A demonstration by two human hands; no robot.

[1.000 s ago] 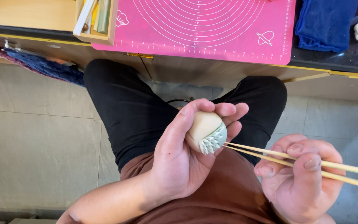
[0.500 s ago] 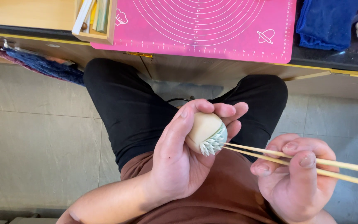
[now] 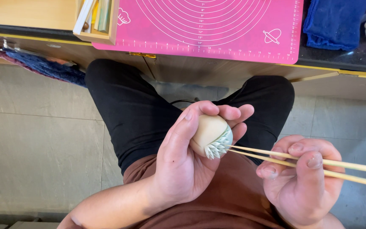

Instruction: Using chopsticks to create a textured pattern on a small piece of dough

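We see a rounded ball of pale beige dough (image 3: 210, 135), smooth over most of its surface, with a greenish-white end cut into rows of small pointed petals. That patterned end faces down and to the right in the view, while the smooth end tilts up toward the far side. The ball sits low over the lap, near the middle of the scene. To its right lie two thin, light wooden chopsticks (image 3: 318, 166), close together and almost parallel, running from the right edge leftward with a slight upward slant; their tips meet the petal rows at the ball's lower right.
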